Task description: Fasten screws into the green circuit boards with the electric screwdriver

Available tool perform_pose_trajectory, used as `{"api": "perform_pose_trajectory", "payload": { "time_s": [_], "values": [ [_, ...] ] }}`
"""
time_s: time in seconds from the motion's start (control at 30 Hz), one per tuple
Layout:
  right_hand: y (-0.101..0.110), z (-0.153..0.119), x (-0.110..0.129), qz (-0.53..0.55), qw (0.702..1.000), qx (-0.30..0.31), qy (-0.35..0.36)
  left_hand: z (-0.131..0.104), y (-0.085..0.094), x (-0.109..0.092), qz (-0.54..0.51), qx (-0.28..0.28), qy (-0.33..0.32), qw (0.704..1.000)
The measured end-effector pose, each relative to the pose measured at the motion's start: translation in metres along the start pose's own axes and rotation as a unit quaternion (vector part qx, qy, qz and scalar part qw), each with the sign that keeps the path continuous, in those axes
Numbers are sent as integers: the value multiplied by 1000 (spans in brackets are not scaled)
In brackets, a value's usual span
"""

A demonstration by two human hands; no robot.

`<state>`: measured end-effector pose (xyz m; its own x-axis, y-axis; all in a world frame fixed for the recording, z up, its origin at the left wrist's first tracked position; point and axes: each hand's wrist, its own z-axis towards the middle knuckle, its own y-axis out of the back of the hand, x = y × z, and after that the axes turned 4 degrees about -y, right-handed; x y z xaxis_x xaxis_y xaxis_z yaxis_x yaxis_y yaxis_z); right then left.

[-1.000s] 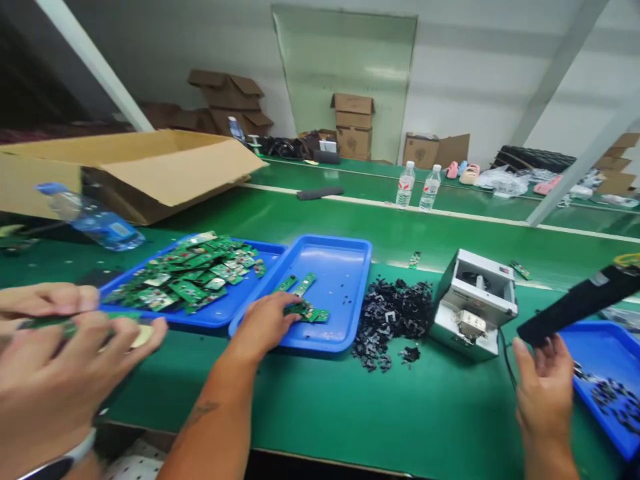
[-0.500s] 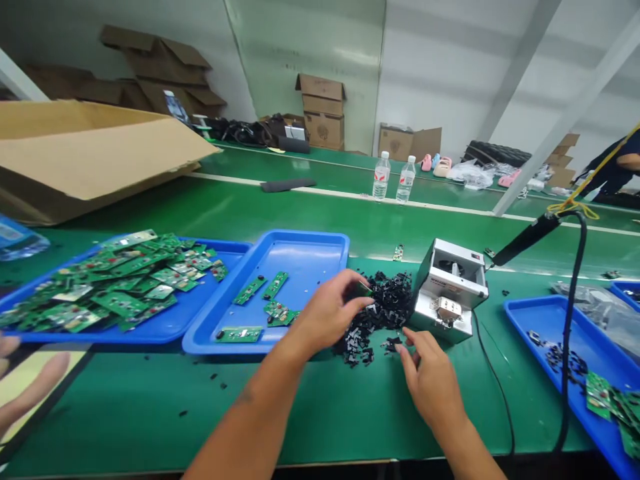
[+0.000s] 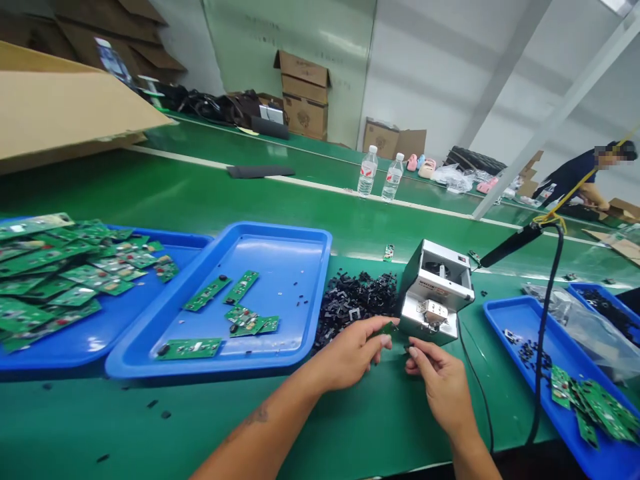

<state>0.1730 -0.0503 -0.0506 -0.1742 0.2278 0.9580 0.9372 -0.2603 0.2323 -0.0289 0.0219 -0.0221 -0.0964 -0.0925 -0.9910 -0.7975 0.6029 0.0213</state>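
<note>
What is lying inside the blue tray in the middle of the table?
The middle blue tray holds about five green circuit boards and tiny black bits. Whatever lies under the overlapping boards is hidden.

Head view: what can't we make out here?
- Right hand: whatever its fingertips pinch is too small to tell; grip unclear.
- Board in the left hand: mostly hidden by the fingers.
- Left tray of boards: cut off by the left edge.
- Right tray: cut off by the right and bottom edges.
- Black parts: too small to tell their shape.
- Label on the feeder: too small to read.
</note>
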Motion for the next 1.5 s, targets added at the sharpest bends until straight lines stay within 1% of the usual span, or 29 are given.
{"api": "perform_pose_trajectory", "payload": {
  "time_s": [0.1,0.23,0.33,0.5,0.63,0.8,0.93,1.03,1.13,1.23,1.37,1.5],
  "values": [
    [7,-1,5,15,1000,-6,6,-6,-7,-2,23,60,5,998],
    [9,-1,10,12,1000,-15,-3,-8,-14,-2,-7,88,13,996],
    [7,-3,12,13,1000,-2,-9,-7,-16,-1,-9,106,21,994],
    [4,-6,14,28,999,31,-4,-5,-16,3,-17,100,19,995],
    [5,-7,13,46,998,42,-3,-4,-16,4,-12,99,19,995],
    [8,-5,5,55,997,41,-29,-7,-17,-1,1,109,13,994],
    [7,-3,-3,78,995,47,-49,-8,-19,-6,15,110,12,994],
    [3,-4,-3,101,992,57,-49,-8,-19,-5,23,102,16,994],
    [2,-5,-3,109,992,53,-47,-6,-18,-1,24,98,10,995],
    [3,-6,-2,99,993,47,-37,-5,-17,1,21,109,7,994],
    [3,-7,-2,102,992,62,-36,-4,-15,0,24,122,1,992],
    [2,-5,0,108,991,75,-37,-3,-14,-4,59,141,-22,988]
  ]
}}
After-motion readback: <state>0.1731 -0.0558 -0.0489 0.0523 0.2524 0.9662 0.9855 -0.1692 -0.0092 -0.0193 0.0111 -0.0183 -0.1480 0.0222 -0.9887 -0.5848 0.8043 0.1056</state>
